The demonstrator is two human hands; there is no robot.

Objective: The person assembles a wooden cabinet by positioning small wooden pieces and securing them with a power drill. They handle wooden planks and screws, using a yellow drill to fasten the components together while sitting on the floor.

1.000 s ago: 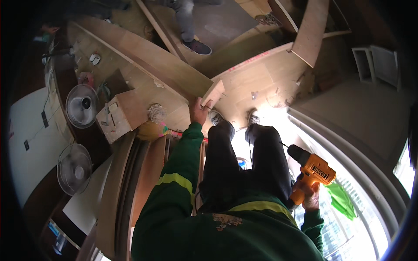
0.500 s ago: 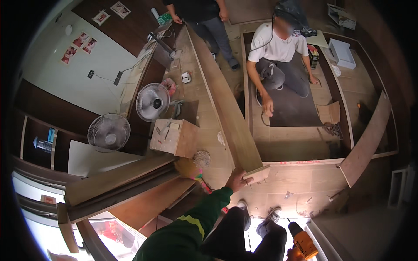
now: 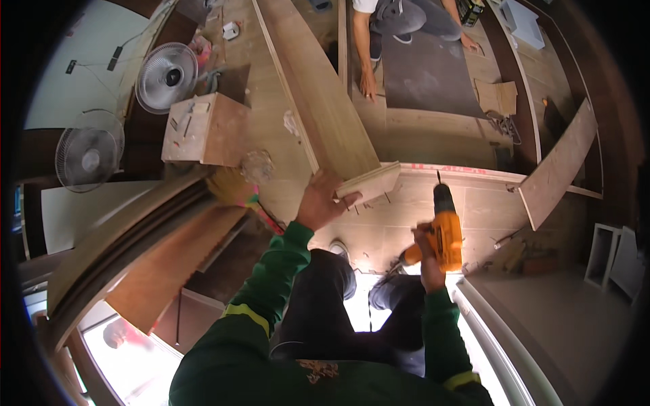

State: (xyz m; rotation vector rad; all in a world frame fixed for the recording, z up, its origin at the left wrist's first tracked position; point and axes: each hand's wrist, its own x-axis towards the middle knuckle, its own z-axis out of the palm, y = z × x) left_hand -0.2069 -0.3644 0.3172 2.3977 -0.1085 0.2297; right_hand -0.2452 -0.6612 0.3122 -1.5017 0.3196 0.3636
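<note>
A long, pale wooden board with a raised edge (image 3: 332, 101) runs from the far side toward me. A short wood strip (image 3: 372, 181) crosses its near end, with thin screws or nails sticking out below. My left hand (image 3: 325, 201) is closed around the left corner of that end, its thumb or a finger against the short strip. My right hand (image 3: 428, 260) grips an orange and black cordless drill (image 3: 447, 237) to the right of the board. The drill's bit (image 3: 439, 177) points away from me and touches nothing that I can see.
Across from me, a person's hand (image 3: 367, 86) rests near a dark panel (image 3: 426, 74) inside a wooden frame. A curved-looking board (image 3: 558, 166) leans at the right. Two fans (image 3: 166, 78), a wooden box with tools (image 3: 206, 128), a broom (image 3: 230, 186) and stacked boards (image 3: 122, 237) stand left.
My right hand has brought the drill up and forward, beside the board's near end. My left hand keeps hold of the board. The view has tilted down toward my lap.
</note>
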